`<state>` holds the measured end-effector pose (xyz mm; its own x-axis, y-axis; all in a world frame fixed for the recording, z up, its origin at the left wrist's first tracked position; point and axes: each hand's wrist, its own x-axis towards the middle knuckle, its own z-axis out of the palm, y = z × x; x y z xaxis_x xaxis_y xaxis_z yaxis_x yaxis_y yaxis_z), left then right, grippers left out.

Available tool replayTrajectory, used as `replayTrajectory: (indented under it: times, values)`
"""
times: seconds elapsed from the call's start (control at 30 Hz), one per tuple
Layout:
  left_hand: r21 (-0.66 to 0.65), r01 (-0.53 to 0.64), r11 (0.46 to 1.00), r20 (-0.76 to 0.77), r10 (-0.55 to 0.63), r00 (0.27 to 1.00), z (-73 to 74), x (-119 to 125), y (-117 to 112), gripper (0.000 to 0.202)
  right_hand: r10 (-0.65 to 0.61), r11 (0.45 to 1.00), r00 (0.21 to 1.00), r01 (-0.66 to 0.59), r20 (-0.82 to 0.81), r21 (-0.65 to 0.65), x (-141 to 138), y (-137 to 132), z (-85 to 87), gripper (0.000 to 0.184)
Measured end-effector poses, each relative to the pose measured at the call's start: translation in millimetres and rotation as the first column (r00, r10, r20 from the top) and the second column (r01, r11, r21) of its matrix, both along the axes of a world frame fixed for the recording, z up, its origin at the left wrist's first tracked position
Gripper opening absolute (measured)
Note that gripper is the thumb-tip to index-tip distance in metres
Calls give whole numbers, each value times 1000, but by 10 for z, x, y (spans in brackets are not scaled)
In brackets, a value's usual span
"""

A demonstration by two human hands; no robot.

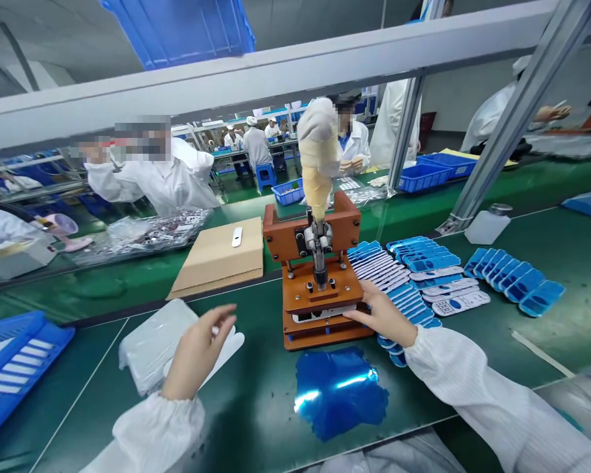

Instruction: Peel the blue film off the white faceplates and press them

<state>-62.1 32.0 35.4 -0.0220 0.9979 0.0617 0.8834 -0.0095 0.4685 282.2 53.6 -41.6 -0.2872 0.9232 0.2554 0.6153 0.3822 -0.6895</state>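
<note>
Left hand point(197, 355) loosely curled; right hand point(384, 315) extended, fingers forward.
</note>
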Motion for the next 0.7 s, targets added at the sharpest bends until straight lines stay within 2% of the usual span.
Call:
replayTrajectory:
  times: [0.07,0.1,0.2,0.37,0.47,0.7]
  values:
    - [-179,-59,982,-262,10,965,-341,-270,-92,43,0,1000,1000,0,-5,-2,-3,3,-6,35]
    - [-218,-80,973,-347,0,938,-466,-355,-137,43,0,1000,1000,0,-9,2,-3,2,-10,35]
    - [-253,-113,961,-423,-5,906,-657,-470,-197,41,-18,999,1000,19,-24,38,7,-18,-18,34]
    - [-361,-68,930,-326,-58,944,-647,-560,-66,32,-143,982,985,153,-92,108,76,-152,7,29]
    - [-348,-18,937,-279,-85,956,-616,-559,-31,32,-208,965,970,225,-128,132,138,-289,30,24]
    - [-302,43,952,-158,-95,983,-649,-332,-217,25,-255,955,958,271,-130,125,202,-540,-7,21]
